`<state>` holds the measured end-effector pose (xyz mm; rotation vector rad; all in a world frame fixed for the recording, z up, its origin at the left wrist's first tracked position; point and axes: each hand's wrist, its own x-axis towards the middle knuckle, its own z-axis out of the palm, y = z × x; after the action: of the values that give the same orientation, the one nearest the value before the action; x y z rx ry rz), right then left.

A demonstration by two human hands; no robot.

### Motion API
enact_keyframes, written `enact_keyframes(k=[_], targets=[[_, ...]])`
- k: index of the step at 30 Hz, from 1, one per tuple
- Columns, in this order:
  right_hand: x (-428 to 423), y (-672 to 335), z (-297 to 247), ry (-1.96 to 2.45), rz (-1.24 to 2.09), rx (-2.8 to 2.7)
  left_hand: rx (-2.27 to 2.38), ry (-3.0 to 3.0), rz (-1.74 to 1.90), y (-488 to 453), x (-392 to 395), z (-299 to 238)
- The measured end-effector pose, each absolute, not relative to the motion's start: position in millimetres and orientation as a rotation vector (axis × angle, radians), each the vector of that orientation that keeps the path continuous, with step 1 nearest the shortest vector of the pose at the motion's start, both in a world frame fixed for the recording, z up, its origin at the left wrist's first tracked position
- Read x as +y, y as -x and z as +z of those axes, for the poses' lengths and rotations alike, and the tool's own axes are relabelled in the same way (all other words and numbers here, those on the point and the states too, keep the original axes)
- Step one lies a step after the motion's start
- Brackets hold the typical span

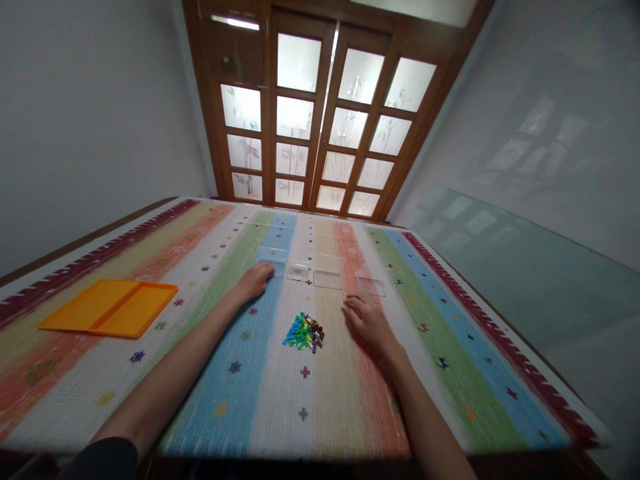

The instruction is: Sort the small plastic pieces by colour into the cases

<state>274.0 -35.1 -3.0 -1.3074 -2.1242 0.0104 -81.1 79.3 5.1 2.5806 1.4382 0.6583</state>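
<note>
Frosted wooden doors (320, 113) back a wide striped surface (150, 373), mostly bare, with an orange tray (113, 307) parked far left. Clear trays (327, 278) line up ahead, within reach. Left hand (256, 280), its grip loosely curled, touches the leftmost tray; right hand (367, 319) rests empty, fingers bent, beside the central brick pile (305, 332).

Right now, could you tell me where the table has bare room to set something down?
Bare cloth lies between the orange tray and the left hand, along the near edge below the brick pile, and right of the right hand. It is crowded around the clear trays between the hands.
</note>
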Motion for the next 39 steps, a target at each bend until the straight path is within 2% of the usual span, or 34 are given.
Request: enact_keyframes(k=[6,12,15,19,26,32,39], targets=[[-37.1,-273.6,-4.3,1.298,-0.004,-2.143,1.731,-2.573,0.728,118.6,56.0,23.9],[-38.1,-271.9,-2.6,1.260,0.005,-2.183,2.416,-2.366,0.490,202.5,-3.1,33.5],[-38.1,-270.5,-1.7,1.256,0.007,-2.182,2.535,-2.245,0.315,239.3,-29.5,28.4],[-37.8,-270.0,-3.4,1.254,0.000,-2.167,2.377,-2.222,0.206,260.2,-41.8,20.6],[-37.6,-272.2,-6.1,1.243,-0.027,-2.184,2.240,-2.280,0.334,242.8,-10.9,17.2],[-39.6,-271.6,-6.3,1.247,-0.026,-2.185,1.785,-2.395,0.577,210.4,23.3,14.7],[-41.1,-268.1,-7.4,1.261,-0.043,-2.234,1.631,-2.438,0.585,173.2,51.3,16.0]])
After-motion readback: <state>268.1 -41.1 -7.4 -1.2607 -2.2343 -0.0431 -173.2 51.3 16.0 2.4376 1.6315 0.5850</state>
